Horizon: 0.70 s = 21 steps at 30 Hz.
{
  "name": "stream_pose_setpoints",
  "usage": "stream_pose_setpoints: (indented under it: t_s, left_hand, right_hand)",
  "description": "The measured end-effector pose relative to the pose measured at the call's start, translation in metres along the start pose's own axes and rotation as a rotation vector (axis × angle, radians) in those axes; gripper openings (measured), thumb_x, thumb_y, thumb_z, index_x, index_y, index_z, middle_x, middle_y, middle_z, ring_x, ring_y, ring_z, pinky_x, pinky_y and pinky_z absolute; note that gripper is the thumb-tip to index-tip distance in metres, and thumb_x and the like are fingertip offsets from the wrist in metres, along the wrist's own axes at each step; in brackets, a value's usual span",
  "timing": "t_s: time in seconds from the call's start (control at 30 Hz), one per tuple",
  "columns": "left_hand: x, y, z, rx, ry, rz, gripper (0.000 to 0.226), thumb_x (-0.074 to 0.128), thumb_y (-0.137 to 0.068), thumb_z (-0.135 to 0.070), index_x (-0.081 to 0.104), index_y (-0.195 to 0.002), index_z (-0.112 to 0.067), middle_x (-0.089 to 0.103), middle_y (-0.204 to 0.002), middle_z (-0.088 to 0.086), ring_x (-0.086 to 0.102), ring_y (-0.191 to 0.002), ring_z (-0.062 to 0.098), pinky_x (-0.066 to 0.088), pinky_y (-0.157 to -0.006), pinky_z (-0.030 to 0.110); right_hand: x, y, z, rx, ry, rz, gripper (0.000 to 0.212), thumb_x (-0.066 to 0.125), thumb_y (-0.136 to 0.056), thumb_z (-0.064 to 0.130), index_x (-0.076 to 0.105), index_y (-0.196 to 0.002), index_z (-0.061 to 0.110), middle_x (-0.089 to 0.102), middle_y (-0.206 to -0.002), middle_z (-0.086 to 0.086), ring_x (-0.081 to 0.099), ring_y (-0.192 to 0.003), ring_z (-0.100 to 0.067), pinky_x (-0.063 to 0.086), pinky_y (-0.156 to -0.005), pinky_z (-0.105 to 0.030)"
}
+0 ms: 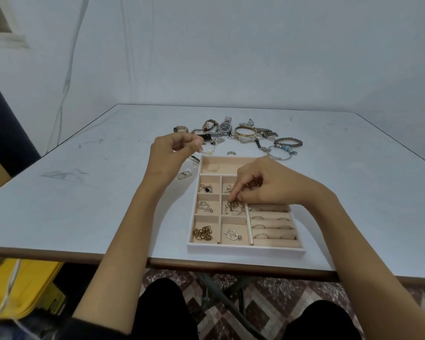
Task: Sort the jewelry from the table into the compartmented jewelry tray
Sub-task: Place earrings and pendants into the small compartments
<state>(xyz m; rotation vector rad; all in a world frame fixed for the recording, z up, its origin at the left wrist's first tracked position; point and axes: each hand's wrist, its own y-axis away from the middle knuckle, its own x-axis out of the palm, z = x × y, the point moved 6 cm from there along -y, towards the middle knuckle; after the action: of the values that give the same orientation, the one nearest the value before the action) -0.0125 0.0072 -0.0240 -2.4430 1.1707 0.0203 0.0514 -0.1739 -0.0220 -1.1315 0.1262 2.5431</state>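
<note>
While the right hand (268, 185) hovers low over the jewelry tray (245, 249), its fingers (236, 192) pinch the top of a tangled chain (234, 207) and hold it in the middle compartment of the second column, likely so that the links settle inside the dividers instead of spilling over them. The tray lies by the near edge of the surface (96, 192), right of its middle, within easy reach of both arms. Its six small compartments each hold something, and rings sit in the ring rolls (271, 225) on its right side, so sorting looks well along. The left hand (172, 153) is lifted just beyond the tray's far left corner, fingers curled with thumb against forefinger. Whether it pinches the pearl strand (209, 151) just beside it I cannot tell. Toward the far edge waits the unsorted pile (245, 132) of watches, bangles and bracelets.
</note>
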Motion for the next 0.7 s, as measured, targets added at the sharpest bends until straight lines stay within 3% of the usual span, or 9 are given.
stream_pose_setpoints:
  t_s: [0.4,0.47,0.57,0.63,0.7]
  left_hand:
    - [0.0026,0.0011,-0.0013,0.013,-0.016,0.016,0.007,0.068,-0.087,-0.021,0.072,-0.091,-0.018,0.071,-0.079,0.000,0.065,-0.083,0.005,0.050,-0.085,0.021]
    - [0.0027,0.0011,-0.0012,0.017,-0.017,0.019,0.006,0.069,-0.087,-0.021,0.072,-0.091,-0.018,0.072,-0.079,0.000,0.066,-0.083,0.005,0.050,-0.085,0.020]
    - [0.0021,0.0008,-0.0012,0.026,-0.017,0.021,0.006,0.069,-0.087,-0.022,0.073,-0.091,-0.019,0.072,-0.079,-0.001,0.066,-0.083,0.006,0.050,-0.085,0.021]
    - [0.0025,0.0009,-0.0013,0.028,-0.017,0.023,0.005,0.069,-0.087,-0.022,0.072,-0.090,-0.020,0.072,-0.079,-0.001,0.066,-0.083,0.006,0.049,-0.083,0.019]
    - [0.0032,0.0010,-0.0016,0.030,-0.024,0.025,0.005,0.069,-0.087,-0.022,0.072,-0.090,-0.021,0.071,-0.078,-0.003,0.065,-0.082,0.005,0.048,-0.079,0.015]
  right_hand:
    - [0.0037,0.0028,0.0045,0.006,0.019,0.012,0.022,0.063,-0.080,0.000,0.079,-0.086,0.013,0.059,-0.056,0.025,0.046,-0.054,-0.001,0.038,-0.057,-0.019]
    - [0.0039,0.0035,0.0066,-0.004,-0.004,0.020,0.021,0.063,-0.080,0.001,0.079,-0.086,0.012,0.063,-0.061,0.021,0.052,-0.058,-0.010,0.041,-0.059,-0.022]
    - [-0.0007,0.0025,0.0048,-0.009,-0.012,-0.032,0.021,0.062,-0.076,0.013,0.080,-0.084,0.020,0.070,-0.071,0.004,0.058,-0.069,-0.035,0.045,-0.060,-0.038]
    - [-0.0007,0.0014,0.0012,0.011,0.023,-0.047,0.022,0.059,-0.071,0.024,0.079,-0.080,0.025,0.070,-0.072,-0.008,0.055,-0.062,-0.033,0.042,-0.055,-0.035]
    - [0.0028,0.0013,0.0008,0.028,0.077,-0.025,0.021,0.060,-0.071,0.029,0.079,-0.077,0.023,0.070,-0.070,-0.011,0.048,-0.053,-0.020,0.038,-0.053,-0.027]
